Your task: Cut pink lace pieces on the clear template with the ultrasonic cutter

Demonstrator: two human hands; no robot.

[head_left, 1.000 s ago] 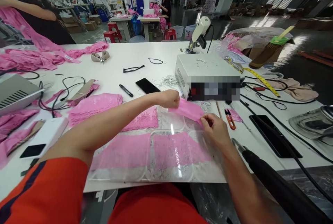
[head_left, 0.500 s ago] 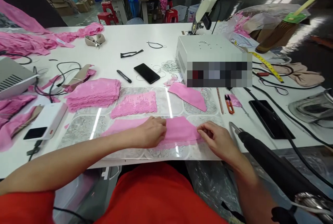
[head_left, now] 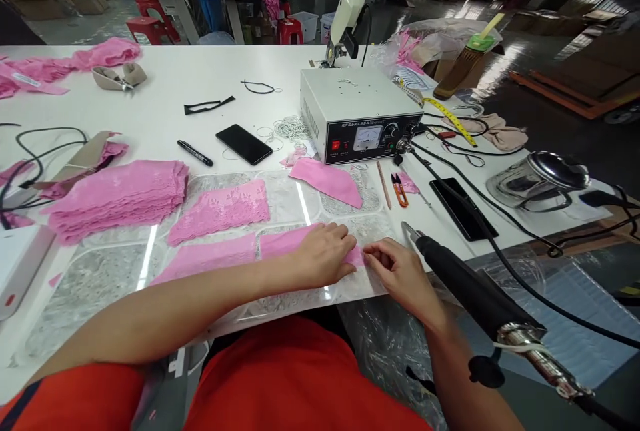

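**Reader:** Starting with the head view, the only one: where are the hands?

**Describer:** Over a pink fabric piece [head_left: 283,242] lying on a grey patterned sheet [head_left: 100,291] near the table's front edge. The left hand [head_left: 325,254] rests palm down across it, fingers together and curled. The right hand [head_left: 397,271] is at its right end, thumb and forefinger tips close together. I cannot tell whether either hand pinches the cloth.

**Reader:** How far along is the work?

**Describer:** Partway, I judge. The piece's exposed left part is already flat, while its right end seems unfinished, as both hands are there. Left of it, across a narrow gap, a second pink strip [head_left: 210,257] lies flat. A lace piece [head_left: 225,211] and a plain curved piece [head_left: 327,181] lie farther back, untouched, as does a thick lace stack [head_left: 120,201] at the left. How many are finished, I cannot tell.

**Reader:** And its look?

**Describer:** Plain bright pink, thin and seemingly soft, with a straightish upper edge. The left hand and forearm hide much of it.
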